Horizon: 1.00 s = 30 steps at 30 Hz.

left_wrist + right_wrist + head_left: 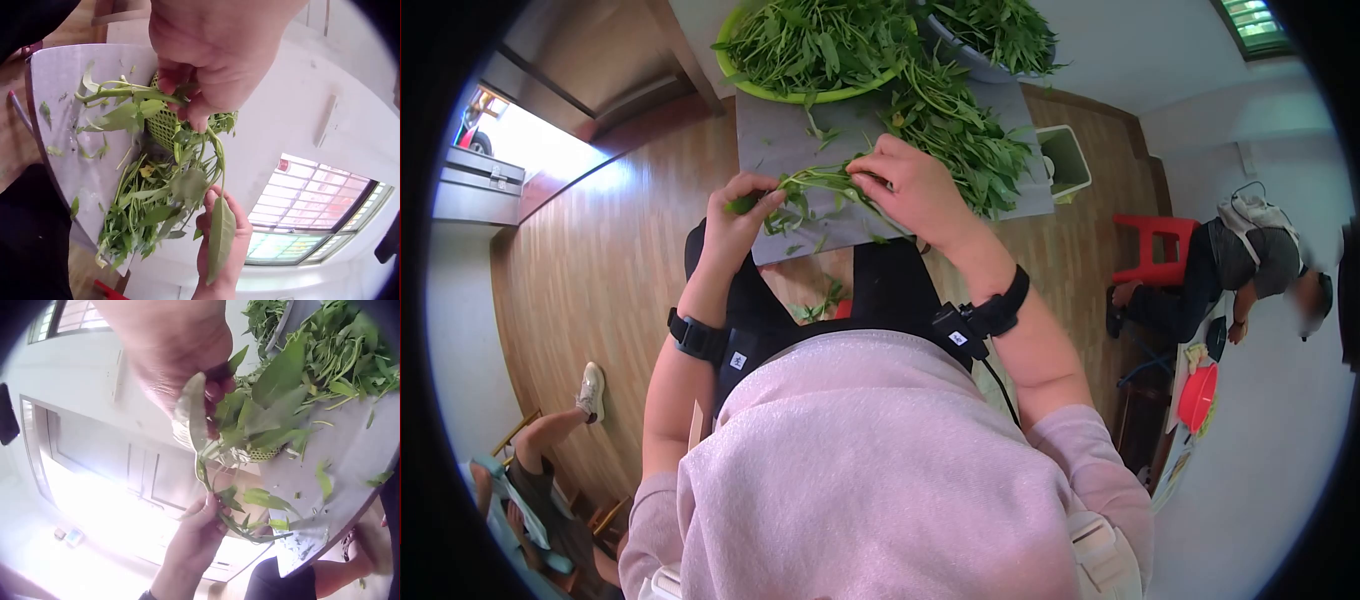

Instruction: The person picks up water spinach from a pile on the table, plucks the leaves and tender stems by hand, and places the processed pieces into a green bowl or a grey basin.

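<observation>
Over the near part of a grey table (800, 135), both hands hold a leafy green sprig (825, 180) that looks like water spinach. My left hand (735, 218) pinches one end between thumb and fingers. The right hand (917, 192) pinches the sprig further along. In the left wrist view, the green stem (134, 92) crosses under the left fingers and a long leaf (222, 240) hangs in front of the other hand. Broad leaves (275, 394) stick out beside the right fingers in the right wrist view. A heap of greens (970, 140) lies on the table beside the right hand.
A lime-green basket (725, 60) and a pale basin (975, 62), both full of greens, stand at the table's back. A white bin (1075, 160) is right of it. Leaf scraps (820, 300) lie below. A red stool (1140, 250) and two other people are at the sides.
</observation>
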Each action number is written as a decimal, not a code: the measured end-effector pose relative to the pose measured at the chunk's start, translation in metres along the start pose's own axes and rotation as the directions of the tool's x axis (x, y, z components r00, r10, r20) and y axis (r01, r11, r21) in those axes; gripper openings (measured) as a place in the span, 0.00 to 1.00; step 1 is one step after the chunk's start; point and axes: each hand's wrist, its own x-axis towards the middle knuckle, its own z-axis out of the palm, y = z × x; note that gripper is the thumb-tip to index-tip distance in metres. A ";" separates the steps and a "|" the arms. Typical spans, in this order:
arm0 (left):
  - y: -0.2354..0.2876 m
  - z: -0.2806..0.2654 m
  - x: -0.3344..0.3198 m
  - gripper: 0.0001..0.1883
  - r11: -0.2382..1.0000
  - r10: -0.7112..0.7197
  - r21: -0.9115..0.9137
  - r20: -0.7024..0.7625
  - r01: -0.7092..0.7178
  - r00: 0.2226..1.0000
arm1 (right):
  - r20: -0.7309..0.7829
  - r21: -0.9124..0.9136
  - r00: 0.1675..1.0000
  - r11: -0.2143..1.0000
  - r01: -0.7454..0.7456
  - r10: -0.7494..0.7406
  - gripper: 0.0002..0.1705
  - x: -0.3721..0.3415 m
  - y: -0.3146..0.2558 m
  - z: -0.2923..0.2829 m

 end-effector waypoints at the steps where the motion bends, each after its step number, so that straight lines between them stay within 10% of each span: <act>1: 0.001 0.000 -0.001 0.06 0.999 -0.038 -0.028 -0.001 0.038 0.999 | -0.003 -0.003 1.000 1.000 0.002 -0.002 0.06 0.000 0.002 0.002; 30: 0.006 0.003 -0.005 0.05 0.980 -0.053 -0.192 0.024 0.057 0.998 | -0.031 0.138 0.999 0.990 -0.010 0.014 0.08 -0.007 -0.018 0.010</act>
